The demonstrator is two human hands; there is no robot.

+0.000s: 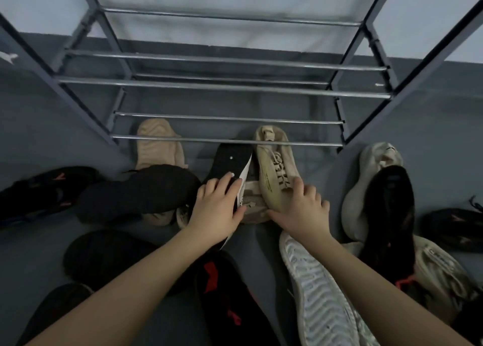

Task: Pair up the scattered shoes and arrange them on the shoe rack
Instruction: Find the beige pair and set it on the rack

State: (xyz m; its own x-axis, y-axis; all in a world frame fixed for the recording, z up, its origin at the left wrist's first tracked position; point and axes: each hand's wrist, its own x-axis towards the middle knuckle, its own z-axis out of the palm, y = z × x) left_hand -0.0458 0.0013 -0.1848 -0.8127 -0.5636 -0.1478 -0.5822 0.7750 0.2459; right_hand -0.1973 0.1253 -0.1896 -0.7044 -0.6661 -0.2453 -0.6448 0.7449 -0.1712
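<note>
A shoe rack (224, 141) with chrome rails and grey side frames stands in front of me. Its rails carry no shoes. On the floor at its foot, my left hand (218, 211) grips a black shoe with a white edge (230, 162), turned sole up. Beside it my right hand (300, 209) holds the toe end of a beige knit sneaker (277, 168), whose heel lies under the lowest front rail. Under both hands lies another beige shoe (252, 207), partly hidden.
Shoes are scattered over the grey floor: a beige one sole up (156, 147), black ones (138, 191) on the left, a black and red shoe (224, 293), a white-soled shoe (318, 290), and a cream shoe (366, 188) with a black shoe (389, 215) on the right.
</note>
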